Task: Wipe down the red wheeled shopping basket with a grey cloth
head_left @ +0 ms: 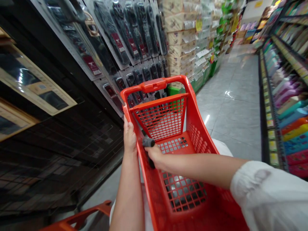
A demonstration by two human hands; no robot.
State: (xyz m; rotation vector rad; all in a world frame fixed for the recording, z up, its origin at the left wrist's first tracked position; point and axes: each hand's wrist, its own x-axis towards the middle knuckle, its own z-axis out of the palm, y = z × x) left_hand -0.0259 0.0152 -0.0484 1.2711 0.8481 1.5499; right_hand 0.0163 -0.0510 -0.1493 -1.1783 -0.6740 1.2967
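Observation:
A red plastic shopping basket (pixel 202 125) with grid panels stands tilted in front of me, its interior open to view. My left hand (pixel 130 136) is closed on the basket's left side, against the outer wall near the rim. My right hand (pixel 156 155) reaches across the basket and is wrapped round a dark grey object with a rounded, cylindrical end (pixel 148 141). That object lies against the inner left wall; its lower part is mostly hidden by my fingers, and I cannot make out its kind.
Blister-packed dark goods (pixel 134 32) hang on the rack ahead. Stacked cartons (pixel 181 41) line the aisle beyond. To the right stands a shelf of colourful packages (pixel 295 128); grey floor tiles (pixel 240 86) run between. Another orange-red plastic piece (pixel 79 218) shows at lower left.

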